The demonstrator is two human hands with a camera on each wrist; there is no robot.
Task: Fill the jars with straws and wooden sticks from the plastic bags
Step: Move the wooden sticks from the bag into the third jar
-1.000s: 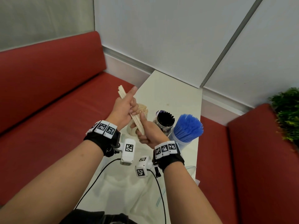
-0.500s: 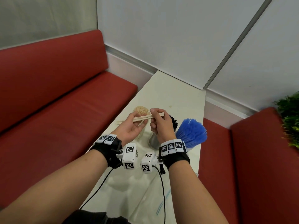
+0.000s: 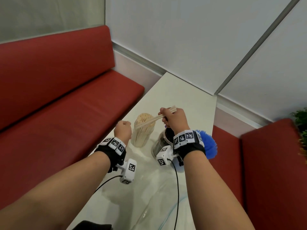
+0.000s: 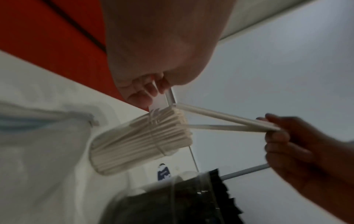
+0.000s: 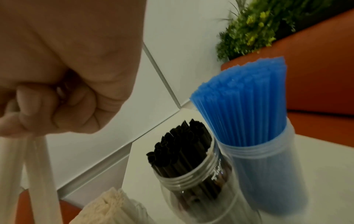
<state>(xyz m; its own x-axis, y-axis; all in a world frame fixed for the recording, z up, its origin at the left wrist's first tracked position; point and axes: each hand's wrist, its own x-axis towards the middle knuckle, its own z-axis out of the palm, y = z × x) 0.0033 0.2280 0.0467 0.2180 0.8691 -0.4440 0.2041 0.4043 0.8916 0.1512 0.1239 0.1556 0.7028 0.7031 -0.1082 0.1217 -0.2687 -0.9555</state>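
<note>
My right hand [image 3: 174,118] grips a few wooden sticks [image 3: 154,119] near their upper end. Their lower tips slant down onto the top of the clear jar [image 3: 143,130] packed with wooden sticks. The left wrist view shows the held sticks [image 4: 220,121] meeting that jar [image 4: 141,141] at its mouth. My left hand [image 3: 123,130] is curled in a fist just left of the jar and holds nothing. A jar of black straws [image 5: 191,159] and a jar of blue straws [image 5: 249,113] stand to the right, partly hidden behind my right wrist in the head view.
The jars stand on a narrow white table [image 3: 179,97] between red benches [image 3: 66,105]. Clear plastic bags [image 3: 149,205] lie flat on the table near me. A green plant [image 5: 258,25] sits behind the right bench. Camera cables hang from both wrists.
My left hand let go of the sticks and dropped beside the jar in a fist. My right hand kept the sticks and tilted their tips down onto the stick jar.
</note>
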